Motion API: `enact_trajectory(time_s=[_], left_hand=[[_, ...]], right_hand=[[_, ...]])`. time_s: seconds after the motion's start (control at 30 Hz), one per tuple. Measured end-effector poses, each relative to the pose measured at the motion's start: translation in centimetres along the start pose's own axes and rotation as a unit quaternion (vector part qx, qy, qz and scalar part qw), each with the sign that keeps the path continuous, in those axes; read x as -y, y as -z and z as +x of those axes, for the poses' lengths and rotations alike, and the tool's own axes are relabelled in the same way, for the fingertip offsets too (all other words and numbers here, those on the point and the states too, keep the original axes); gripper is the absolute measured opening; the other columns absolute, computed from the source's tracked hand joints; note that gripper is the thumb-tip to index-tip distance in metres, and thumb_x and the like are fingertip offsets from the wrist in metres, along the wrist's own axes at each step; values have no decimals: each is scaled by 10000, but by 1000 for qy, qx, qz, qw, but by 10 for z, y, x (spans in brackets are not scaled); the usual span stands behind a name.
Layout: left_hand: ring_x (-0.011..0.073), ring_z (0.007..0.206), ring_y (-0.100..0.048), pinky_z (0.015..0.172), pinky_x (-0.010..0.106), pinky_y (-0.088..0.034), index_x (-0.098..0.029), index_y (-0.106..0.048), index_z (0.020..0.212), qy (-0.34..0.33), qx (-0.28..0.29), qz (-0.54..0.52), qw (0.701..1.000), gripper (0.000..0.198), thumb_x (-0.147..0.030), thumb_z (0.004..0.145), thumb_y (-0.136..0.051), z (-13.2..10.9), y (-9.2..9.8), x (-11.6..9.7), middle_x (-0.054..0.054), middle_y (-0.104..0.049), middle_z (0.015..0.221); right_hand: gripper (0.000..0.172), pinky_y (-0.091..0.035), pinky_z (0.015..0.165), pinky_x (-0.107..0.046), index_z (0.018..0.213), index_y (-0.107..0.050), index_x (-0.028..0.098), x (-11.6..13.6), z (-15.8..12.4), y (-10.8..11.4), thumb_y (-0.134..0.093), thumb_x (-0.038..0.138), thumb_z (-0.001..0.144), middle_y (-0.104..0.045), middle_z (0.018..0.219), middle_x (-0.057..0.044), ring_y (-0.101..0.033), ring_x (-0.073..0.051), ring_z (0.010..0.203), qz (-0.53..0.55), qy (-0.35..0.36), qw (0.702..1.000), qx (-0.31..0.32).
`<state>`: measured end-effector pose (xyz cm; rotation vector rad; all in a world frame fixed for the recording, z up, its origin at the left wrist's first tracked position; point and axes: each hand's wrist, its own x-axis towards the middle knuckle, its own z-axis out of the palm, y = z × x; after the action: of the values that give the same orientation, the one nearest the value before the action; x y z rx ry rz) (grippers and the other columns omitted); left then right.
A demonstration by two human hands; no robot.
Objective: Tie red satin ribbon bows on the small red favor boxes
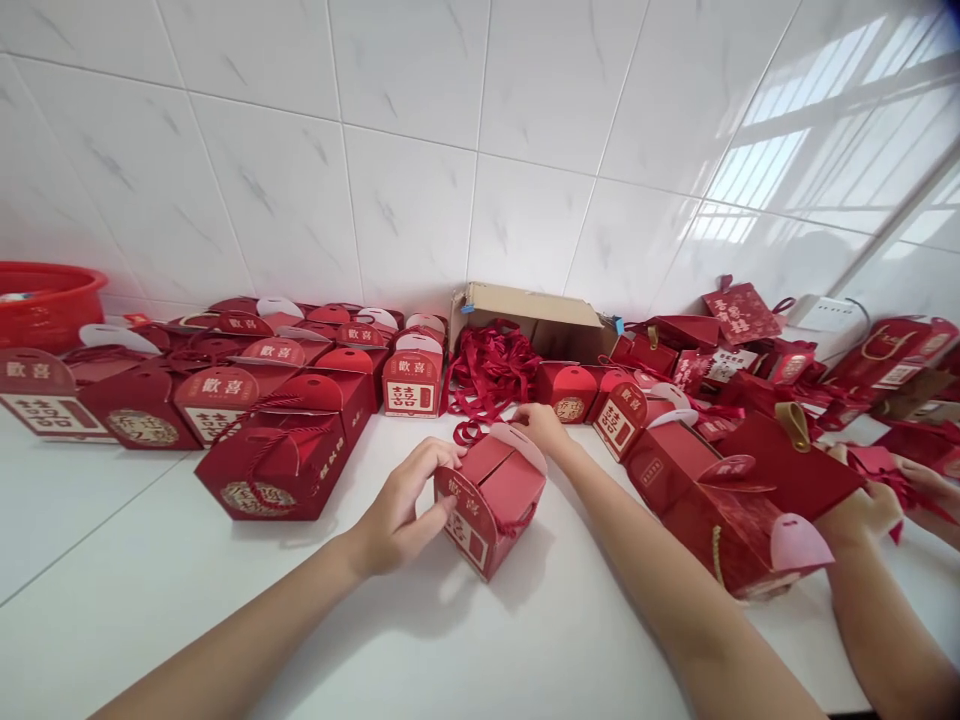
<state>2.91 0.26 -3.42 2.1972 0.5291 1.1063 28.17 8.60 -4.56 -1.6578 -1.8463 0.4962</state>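
A small red gift box [499, 490] with pale script on its rounded flap stands tilted towards the camera at the middle of the white table. My left hand [409, 510] grips its left side, thumb on the front flap and fingers behind. Behind the box, my right hand [541, 428] has its fingers pressed together at the dark red ribbon [472, 432], partly hidden by the raised back flap. That ribbon trails from a tangled ribbon pile [495, 365] in front of an open cardboard box [532, 305].
Rows of red boxes [281, 460] fill the left, beside a red basin [49, 305]. More boxes and bags [697, 490] crowd the right, where another person's hands [862, 510] hold red items. A tiled wall [412, 170] rises behind the table [360, 640].
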Motion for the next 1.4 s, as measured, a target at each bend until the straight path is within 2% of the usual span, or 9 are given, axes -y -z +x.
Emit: enact_trajectory(time_s=[0.23,0.37,0.47,0.57,0.87,1.0,1.17,1.3,1.4], left_hand=[[222,1000,-536,912,355,-415,-175,-546,978,128,-13,33,991,366,-423,968,-277,5,11,9,84,-590,993],[229,1171,-457,1025,360,-328,-195,-560,1051,134,-43,70,988,395,-441,969,-261,13,21,-7,83,-553,1180],[215,1114,-490,977,336,-371,-217,-542,1101,86,59,73,992,297,-382,943,-352,22,22,-37,59,-565,1152],[204,912,-527,831,326,-422,-203,-554,1015,93,182,166,965,221,-353,865,-490,33,15,-66,45,-590,990],[152,705,-468,588,263,-377,-183,-479,706,145,283,321,892,40,-186,733,-508,51,14,-80,24,-492,811],[168,700,-416,606,284,-357,-172,-428,600,49,265,366,891,135,-134,719,-480,51,20,-64,33,-441,721],[166,612,-336,630,321,-343,-186,-425,565,-102,196,396,891,234,-190,788,-494,58,18,-51,11,-396,568],[165,584,-356,651,344,-351,-201,-434,547,-149,167,395,891,294,-262,813,-543,60,10,-69,0,-412,509],[163,556,-378,625,362,-365,-212,-465,571,-192,221,343,893,291,-334,800,-596,52,3,-96,2,-452,519]], right_hand=[[300,-475,659,-277,747,-647,162,25,7,57,-588,447,820,-679,727,-30,-610,-153,687,175,44,970,-165],[242,-489,700,-249,660,-609,174,46,-13,89,-649,384,773,-683,765,-21,-624,-130,746,409,99,869,-260],[213,-496,597,-230,617,-576,182,57,-28,106,-721,314,699,-637,671,9,-616,-120,663,563,92,787,-235],[267,-447,462,-217,609,-532,199,66,-40,118,-748,336,686,-504,544,63,-515,-80,480,607,82,764,-204],[246,-493,534,-225,650,-599,217,74,-61,133,-635,389,821,-568,623,34,-600,-94,600,550,148,791,-225],[383,-530,597,-260,665,-627,209,72,-65,138,-523,519,864,-618,661,-1,-637,-128,669,541,167,793,-226],[129,-525,638,-229,679,-681,195,75,-73,140,-693,276,779,-622,673,12,-623,-97,645,512,154,814,-226],[202,-545,642,-252,677,-666,207,76,-74,139,-680,379,782,-623,671,6,-643,-121,657,491,137,831,-225],[218,-561,652,-272,649,-653,194,75,-70,138,-653,355,796,-638,668,-6,-655,-133,656,511,120,823,-218]])
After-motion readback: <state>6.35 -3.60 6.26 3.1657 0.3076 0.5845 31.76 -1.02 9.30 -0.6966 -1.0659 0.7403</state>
